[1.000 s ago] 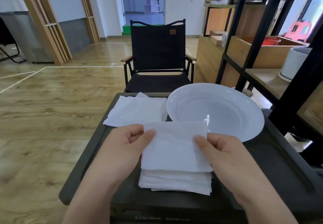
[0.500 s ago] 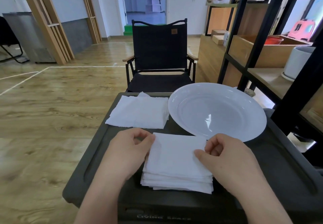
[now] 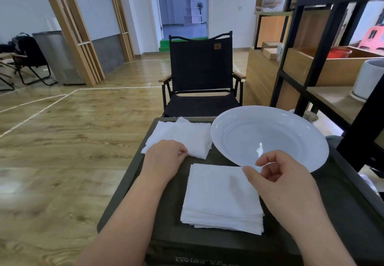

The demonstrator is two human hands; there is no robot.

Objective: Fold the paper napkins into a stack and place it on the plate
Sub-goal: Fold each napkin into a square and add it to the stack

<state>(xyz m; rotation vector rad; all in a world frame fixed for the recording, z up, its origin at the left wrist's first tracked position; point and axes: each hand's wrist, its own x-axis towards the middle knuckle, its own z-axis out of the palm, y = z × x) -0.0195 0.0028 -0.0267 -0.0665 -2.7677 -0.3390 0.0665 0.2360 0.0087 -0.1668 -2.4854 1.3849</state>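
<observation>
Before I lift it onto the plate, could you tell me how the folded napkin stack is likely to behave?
The folded napkin stack is thin loose paper, so probably light and floppy. Its uneven layered edges suggest sheets could slide apart unless gripped from both sides. The plate sits right beside it, so the carry is short.

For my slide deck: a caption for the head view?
Left hand reaches the unfolded napkins; folded stack waits beside the plate.
</observation>
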